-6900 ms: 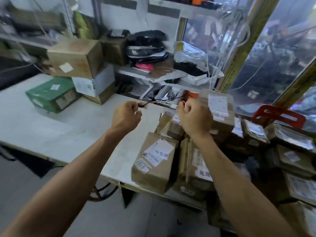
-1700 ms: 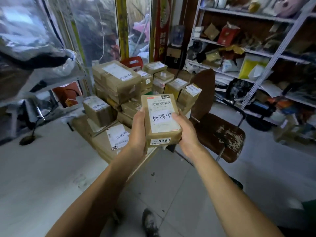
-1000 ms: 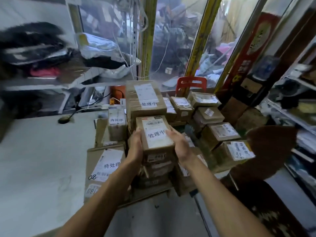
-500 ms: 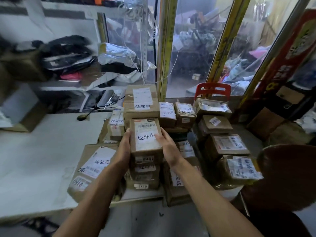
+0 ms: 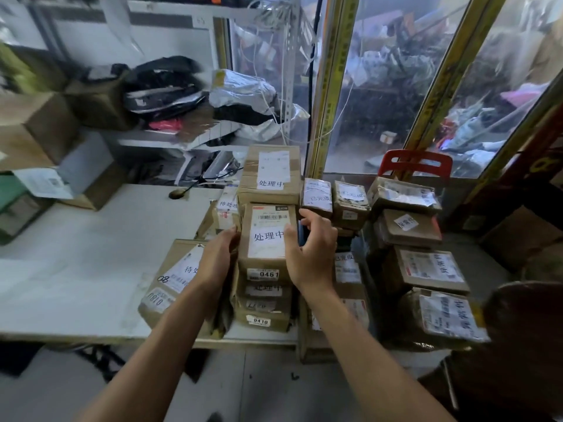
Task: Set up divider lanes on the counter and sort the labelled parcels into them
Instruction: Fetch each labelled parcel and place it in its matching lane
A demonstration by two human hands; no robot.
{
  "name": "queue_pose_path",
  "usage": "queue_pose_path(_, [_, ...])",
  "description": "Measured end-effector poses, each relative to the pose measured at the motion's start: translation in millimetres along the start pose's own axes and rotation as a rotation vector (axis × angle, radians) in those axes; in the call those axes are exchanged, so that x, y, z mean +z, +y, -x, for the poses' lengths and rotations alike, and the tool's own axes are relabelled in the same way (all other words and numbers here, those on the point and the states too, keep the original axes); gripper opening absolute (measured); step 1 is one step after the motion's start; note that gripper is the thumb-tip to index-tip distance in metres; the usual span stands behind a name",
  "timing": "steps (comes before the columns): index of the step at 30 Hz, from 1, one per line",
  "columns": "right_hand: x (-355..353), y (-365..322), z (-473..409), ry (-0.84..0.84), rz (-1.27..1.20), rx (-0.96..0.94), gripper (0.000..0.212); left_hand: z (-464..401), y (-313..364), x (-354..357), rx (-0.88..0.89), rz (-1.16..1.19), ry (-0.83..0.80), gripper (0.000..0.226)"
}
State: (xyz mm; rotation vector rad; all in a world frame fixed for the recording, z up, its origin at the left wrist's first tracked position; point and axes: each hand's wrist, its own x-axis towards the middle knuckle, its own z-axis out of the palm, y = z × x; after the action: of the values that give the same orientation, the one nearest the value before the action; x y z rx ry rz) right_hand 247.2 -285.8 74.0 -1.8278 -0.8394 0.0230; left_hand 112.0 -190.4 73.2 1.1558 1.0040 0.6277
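Worktop (image 5: 91, 254): white, flat, scuffed; its near edge runs across the lower part of the view, grey floor (image 5: 259, 388) below it.

Parcel 0461 (image 5: 268, 239): brown carton, white label reading 处理中, barcode at the top; lies uppermost on a short stack at the worktop's right end. Taken as landmark for all entries below.

Left hand (image 5: 217, 260): against the left side of parcel 0461, fingers bent along the carton wall, grasping it.

Right hand (image 5: 310, 251): at the right side of parcel 0461, thumb on the label edge, fingers loosely bent above the far right corner; whether this grip is closed on the carton cannot be told.

Parcel 0410 (image 5: 262, 315): bottom of the same stack, under parcel 0461.

Parcel 0810 (image 5: 170, 284): large carton, left of parcel 0461, partly behind the left forearm.

Tall carton (image 5: 269, 173): directly behind parcel 0461, also labelled 处理中.

Small cartons (image 5: 335, 196): behind and right of parcel 0461, labels blurred.

Further cartons (image 5: 426, 269): stacked well right of parcel 0461.

Red stool (image 5: 417, 162): behind the right-hand cartons, by the glass front (image 5: 380, 86) with yellow frames.

Wall shelf (image 5: 170, 138): behind and left of parcel 0461, holding black and silver mailer bags.

Cardboard boxes (image 5: 45, 138) and a green box (image 5: 12, 199): far left of parcel 0461, on the worktop's back edge.
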Motion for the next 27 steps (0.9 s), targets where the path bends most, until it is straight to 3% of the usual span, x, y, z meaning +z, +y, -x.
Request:
queue_pose_path(7, [13,-46,0,0.01,0.105,-0.281,0.018,14,12,-41,0.269,-0.048,0.215,0.023])
queue_pose_path(13, [92,-131,36,-0.198,0.117,-0.362,0.028,34,37,-157,0.492,-0.216,0.314,0.016])
queue_pose_path(16, [156,-182,70,-0.349,0.154,-0.387,0.032,48,37,-249,0.554,-0.441,0.399,0.014])
queue_pose_path(22, [287,-240,145,-0.674,0.476,-0.467,0.037,80,16,-439,0.422,-0.866,0.538,0.02])
queue_pose_path(27, [369,-255,195,-0.831,0.671,-0.482,0.038,95,0,-543,0.277,-1.054,0.598,0.027])
